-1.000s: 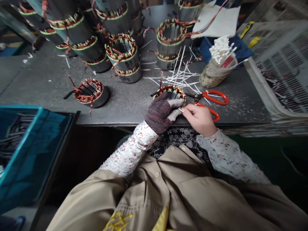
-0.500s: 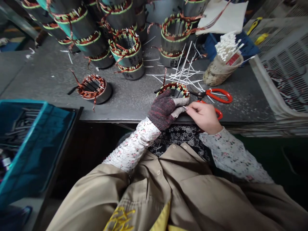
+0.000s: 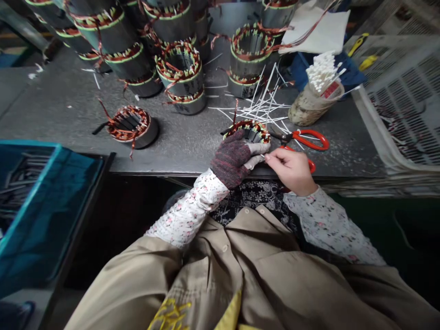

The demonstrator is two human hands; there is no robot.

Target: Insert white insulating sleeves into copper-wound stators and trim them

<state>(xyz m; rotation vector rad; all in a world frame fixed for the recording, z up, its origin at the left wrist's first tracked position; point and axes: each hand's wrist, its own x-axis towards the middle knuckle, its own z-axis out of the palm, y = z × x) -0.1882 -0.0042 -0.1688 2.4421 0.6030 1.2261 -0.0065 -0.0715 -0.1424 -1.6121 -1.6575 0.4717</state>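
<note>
My left hand (image 3: pixel 233 158), in a dark knitted glove with pale finger covers, is wrapped over the near side of a small motor stator (image 3: pixel 250 124) with copper windings. The stator lies at the bench's front edge, and its near wall is hidden by the glove. My bare right hand (image 3: pixel 292 169) pinches a short, thin white stick (image 3: pixel 262 156) close to the left fingertips. Only a little of that stick shows. Red-handled scissors (image 3: pixel 324 140) lie just beyond my right hand, partly covered by it. Thin white sticks (image 3: pixel 264 109) are scattered behind the stator.
Another stator (image 3: pixel 151 133) sits to the left on the bench. Stacked stators (image 3: pixel 184 82) stand at the back. A stained cup (image 3: pixel 305 107) holds white sticks at right, beside a white plastic crate (image 3: pixel 373 123). A blue bin (image 3: pixel 68 183) is at lower left.
The view has shifted slightly. Both hands keep nearly the same place, with the left on the stator and the right pinching the white stick.
</note>
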